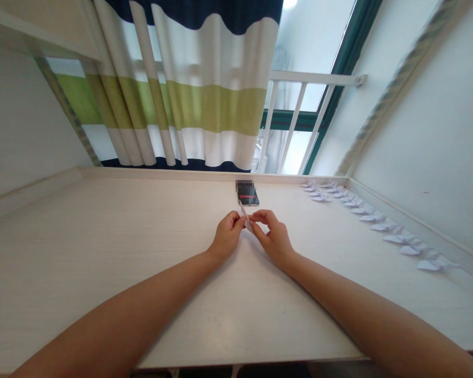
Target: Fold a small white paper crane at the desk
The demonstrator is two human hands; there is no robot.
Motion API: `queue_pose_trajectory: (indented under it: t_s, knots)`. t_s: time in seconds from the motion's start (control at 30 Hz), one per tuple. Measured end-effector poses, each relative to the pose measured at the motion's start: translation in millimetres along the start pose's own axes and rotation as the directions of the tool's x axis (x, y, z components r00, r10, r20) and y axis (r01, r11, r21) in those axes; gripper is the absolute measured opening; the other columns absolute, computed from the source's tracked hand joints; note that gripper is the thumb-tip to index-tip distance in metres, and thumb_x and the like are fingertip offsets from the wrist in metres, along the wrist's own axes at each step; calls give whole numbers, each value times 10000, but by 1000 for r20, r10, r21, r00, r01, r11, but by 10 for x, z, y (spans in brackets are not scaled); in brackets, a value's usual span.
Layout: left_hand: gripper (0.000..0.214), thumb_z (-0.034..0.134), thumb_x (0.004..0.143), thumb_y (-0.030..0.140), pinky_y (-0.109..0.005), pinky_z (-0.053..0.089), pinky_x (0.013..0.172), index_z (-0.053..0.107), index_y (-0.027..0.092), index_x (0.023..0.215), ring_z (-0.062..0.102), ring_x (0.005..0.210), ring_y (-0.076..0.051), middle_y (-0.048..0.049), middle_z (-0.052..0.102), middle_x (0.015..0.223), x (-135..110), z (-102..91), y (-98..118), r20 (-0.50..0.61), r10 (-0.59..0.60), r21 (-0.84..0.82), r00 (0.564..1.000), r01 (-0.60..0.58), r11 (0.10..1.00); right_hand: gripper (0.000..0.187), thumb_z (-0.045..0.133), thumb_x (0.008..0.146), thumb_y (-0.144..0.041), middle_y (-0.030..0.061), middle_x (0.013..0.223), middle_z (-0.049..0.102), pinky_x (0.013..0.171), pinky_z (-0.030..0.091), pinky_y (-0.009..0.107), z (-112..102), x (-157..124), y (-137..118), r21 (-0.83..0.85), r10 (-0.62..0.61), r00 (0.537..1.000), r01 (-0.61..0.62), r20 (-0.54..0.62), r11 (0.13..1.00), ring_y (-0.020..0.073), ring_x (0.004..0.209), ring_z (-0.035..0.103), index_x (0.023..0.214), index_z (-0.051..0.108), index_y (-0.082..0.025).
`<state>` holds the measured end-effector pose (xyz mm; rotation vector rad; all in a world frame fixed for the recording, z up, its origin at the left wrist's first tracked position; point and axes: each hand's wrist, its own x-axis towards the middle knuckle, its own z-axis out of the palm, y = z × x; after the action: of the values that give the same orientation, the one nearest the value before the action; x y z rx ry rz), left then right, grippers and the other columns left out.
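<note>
"Where's the slim, folded white paper piece?"

"Right between the hands! The bare left hand pinches one side, the bare right hand the other, so neither is nearer."

"Its long axis?"

"Running away from them, far tip leaning left. Both forearms slant inward, fingertips meeting at the paper."

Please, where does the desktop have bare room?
Pale wooden desktop lies bare left of the left hand and between the right hand and folded white paper cranes crowding its right edge. Hands and black phone crowd the centre.
</note>
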<state>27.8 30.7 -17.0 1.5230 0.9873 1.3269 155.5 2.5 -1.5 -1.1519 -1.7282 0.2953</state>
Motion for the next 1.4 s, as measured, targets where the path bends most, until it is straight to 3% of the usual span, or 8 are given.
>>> queue_pose_trajectory:
  t_s: [0.13, 0.33, 0.53, 0.73, 1.13, 1.4]
  knots:
    - [204, 487, 768, 295, -241, 357, 615, 446, 167, 614, 437, 590, -103, 36, 454, 578, -8, 0, 17, 22, 1, 24, 1000, -2, 1000, 140, 542, 756, -261, 57, 839, 665, 686, 486, 302, 1, 24, 27, 87, 56, 998, -57, 5, 995, 171, 785, 621, 873, 556, -185]
    - [202, 494, 765, 299, -236, 340, 598, 446, 163, 624, 412, 597, -101, 33, 439, 599, -6, -3, -14, 74, 27, -6, 997, -27, 1000, 119, 552, 751, -278, 49, 782, 617, 680, 472, 292, 6, 35, 34, 81, 0, 1000, -1, 5, 997, 147, 713, 574, 780, 587, -167]
    - [187, 542, 736, 267, -232, 346, 608, 473, 159, 600, 420, 624, -102, 22, 453, 633, -4, -18, -9, -54, 150, 58, 987, -147, 987, 76, 540, 762, -241, 27, 728, 587, 659, 455, 277, 4, 34, 16, 40, -29, 999, 30, -33, 999, 140, 698, 550, 734, 568, -176]
    - [131, 548, 732, 263, -255, 397, 671, 567, 148, 671, 515, 668, -125, -4, 571, 661, -10, -11, 12, -3, 83, -25, 997, -83, 996, 62, 530, 768, -198, 23, 721, 577, 641, 450, 267, 0, 29, 22, -2, -97, 994, 97, -41, 995, 137, 695, 545, 725, 570, -179]
    - [140, 588, 687, 272, -295, 432, 760, 660, 153, 703, 588, 728, -158, -27, 665, 714, -29, -25, 35, -55, 28, -28, 998, -30, 999, 63, 532, 770, -170, 52, 803, 569, 676, 461, 291, -1, 38, 62, -78, -219, 973, 213, -72, 974, 159, 778, 554, 751, 590, -185]
    - [170, 577, 691, 305, -282, 434, 729, 659, 156, 681, 582, 677, -146, -8, 649, 645, -31, -29, 63, -32, 0, -23, 999, 0, 1000, 74, 498, 783, -170, 41, 794, 602, 705, 459, 287, -14, 32, 41, -72, -188, 981, 185, -42, 980, 153, 774, 569, 773, 568, -193]
